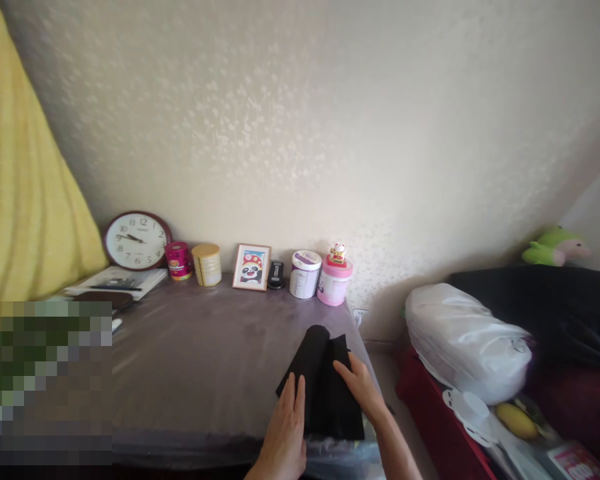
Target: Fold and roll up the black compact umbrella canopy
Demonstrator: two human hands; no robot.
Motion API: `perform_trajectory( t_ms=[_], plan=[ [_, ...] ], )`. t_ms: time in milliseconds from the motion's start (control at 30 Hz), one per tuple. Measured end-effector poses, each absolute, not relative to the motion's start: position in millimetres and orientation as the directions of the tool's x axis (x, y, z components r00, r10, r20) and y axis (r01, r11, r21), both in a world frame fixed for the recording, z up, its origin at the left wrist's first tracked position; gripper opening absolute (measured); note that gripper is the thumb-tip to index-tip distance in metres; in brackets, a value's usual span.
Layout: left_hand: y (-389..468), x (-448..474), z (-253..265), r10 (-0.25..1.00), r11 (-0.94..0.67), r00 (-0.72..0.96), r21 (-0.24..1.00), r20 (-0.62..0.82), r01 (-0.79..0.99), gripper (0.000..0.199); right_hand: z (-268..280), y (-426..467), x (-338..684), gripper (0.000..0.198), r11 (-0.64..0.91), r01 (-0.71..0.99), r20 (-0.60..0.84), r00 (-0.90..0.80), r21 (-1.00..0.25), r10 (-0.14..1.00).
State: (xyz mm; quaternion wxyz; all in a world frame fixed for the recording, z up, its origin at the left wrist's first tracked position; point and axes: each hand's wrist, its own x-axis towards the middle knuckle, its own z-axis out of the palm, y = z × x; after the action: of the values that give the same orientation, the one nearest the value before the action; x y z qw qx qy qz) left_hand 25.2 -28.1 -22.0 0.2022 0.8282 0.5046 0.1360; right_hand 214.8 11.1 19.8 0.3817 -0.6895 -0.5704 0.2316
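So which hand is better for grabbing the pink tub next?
The right hand, I think: it's nearer the pink tub. It would first have to let go of the black bundle, which it holds by the right side. The left hand is farther back, on the left side.

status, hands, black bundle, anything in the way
Left hand on black bundle, right hand holding its right side. Bundle at front of table. Pink jar beyond, apart.

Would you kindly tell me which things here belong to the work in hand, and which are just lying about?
In the work:
black cloth, left hand on it, right hand at its edge
table beneath it

Just lying about:
clock
framed picture
yellow container
pink tub
figurine
white bag
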Motion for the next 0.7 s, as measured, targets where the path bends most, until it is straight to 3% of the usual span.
perform_trajectory(
  t_ms=[167, 400, 567, 700],
  plan=[
    [-25.5, 28.0, -26.9, 0.894, -0.406, 0.448, 0.454, 0.017, 0.793, 0.100, 27.9, 36.1, 182.5, 0.026, 0.027, 0.499, 0.135, 0.182, -0.866, 0.974],
    [-20.7, 27.3, -33.2, 0.888, -0.425, 0.459, 0.421, 0.024, 0.802, 0.091, 7.0, 60.0, 162.9, 0.032, -0.030, 0.573, 0.103, 0.198, -0.819, 0.975],
    [-21.3, 21.9, -30.6, 0.898, -0.409, 0.438, 0.464, 0.050, 0.786, 0.076, 3.4, 64.0, 158.4, 0.041, -0.112, 0.643, 0.032, 0.207, -0.758, 0.978],
    [-19.9, 15.1, -32.8, 0.910, -0.361, 0.414, 0.514, 0.013, 0.778, 0.077, 5.4, 62.5, 154.9, 0.038, -0.122, 0.606, -0.053, 0.130, -0.786, 0.990]
  ],
)
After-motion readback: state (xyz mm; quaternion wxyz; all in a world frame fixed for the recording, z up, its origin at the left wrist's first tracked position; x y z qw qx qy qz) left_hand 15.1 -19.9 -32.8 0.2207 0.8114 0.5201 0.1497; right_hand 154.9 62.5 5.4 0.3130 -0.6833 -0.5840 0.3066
